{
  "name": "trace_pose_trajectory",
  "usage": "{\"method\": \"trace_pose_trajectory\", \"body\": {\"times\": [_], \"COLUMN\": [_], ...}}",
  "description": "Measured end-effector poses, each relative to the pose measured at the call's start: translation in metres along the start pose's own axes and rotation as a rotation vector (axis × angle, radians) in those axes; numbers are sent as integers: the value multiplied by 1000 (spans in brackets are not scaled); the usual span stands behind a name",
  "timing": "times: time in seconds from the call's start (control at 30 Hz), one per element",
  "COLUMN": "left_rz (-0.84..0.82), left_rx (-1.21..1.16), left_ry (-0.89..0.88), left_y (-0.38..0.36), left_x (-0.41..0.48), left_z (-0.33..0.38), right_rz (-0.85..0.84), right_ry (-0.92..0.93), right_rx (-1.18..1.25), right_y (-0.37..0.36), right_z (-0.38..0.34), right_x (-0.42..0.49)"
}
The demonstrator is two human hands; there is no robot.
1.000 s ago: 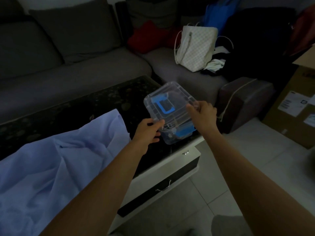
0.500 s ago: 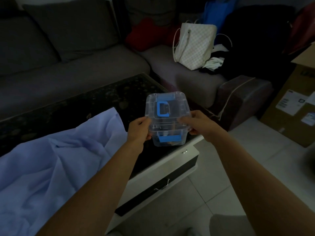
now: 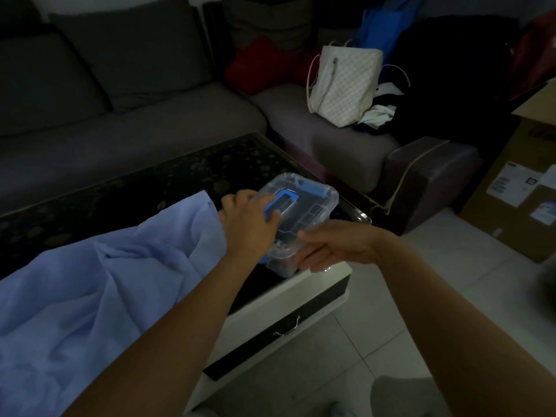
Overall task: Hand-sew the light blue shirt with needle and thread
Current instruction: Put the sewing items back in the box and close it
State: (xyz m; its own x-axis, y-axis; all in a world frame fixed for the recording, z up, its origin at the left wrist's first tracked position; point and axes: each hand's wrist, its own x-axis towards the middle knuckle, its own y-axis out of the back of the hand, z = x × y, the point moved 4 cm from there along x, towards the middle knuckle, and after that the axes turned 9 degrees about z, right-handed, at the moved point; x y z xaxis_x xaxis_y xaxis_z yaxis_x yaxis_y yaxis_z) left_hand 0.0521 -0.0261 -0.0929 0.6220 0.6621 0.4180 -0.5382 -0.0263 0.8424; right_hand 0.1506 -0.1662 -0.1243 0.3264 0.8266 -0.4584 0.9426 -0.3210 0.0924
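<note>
Dark table [image 3: 180, 176], clear box [image 3: 314, 207] lengthwise toward far-right

Shirt [image 3: 90, 296]: light blue, plain. Box [image 3: 316, 215] clear, w/ blue handle [image 3: 284, 201] & blue latch [image 3: 313, 187]. Table top [image 3: 150, 188] black, mottled w/ dull roundish spots; base [image 3: 328, 285] white, drawer front [image 3: 270, 335] black. Sofa [image 3: 135, 130] grey. Cushion [image 3: 258, 64] red. Bag [image 3: 346, 82] off-white, faint check pattern. Carton [image 3: 511, 212] brown w/ white labels. Floor tiles [image 3: 391, 341] pale grey.

The left hand [image 3: 249, 227] and right hand [image 3: 334, 248] are bare, both forearms [image 3: 180, 341] unsleeved to the frame edge.
</note>
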Motion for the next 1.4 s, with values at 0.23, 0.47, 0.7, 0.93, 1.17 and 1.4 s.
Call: {"method": "trace_pose_trajectory", "body": {"times": [0.23,0.47,0.7,0.93,1.17,1.4], "left_rz": [-178,-317,-294,-290,-287,-7], "left_rx": [2,-283,-246,-210,-211,-193], "left_ry": [-93,-165,-197,-161,-145,-15], "left_y": [-17,-6,-10,-10,-11,-10], "left_x": [-7,3,3,4,3,-8], "left_z": [11,3,0,5,5,-4], "right_rz": [424,659,813,811,973,694], "right_ry": [-26,133,233,348,443,567], "right_rx": [-77,305,351,222,-180,-873], "right_y": [39,45,49,44,40,1], "right_z": [15,17,18,13,0,-17], "right_x": [2,25,26,19,18,16]}}
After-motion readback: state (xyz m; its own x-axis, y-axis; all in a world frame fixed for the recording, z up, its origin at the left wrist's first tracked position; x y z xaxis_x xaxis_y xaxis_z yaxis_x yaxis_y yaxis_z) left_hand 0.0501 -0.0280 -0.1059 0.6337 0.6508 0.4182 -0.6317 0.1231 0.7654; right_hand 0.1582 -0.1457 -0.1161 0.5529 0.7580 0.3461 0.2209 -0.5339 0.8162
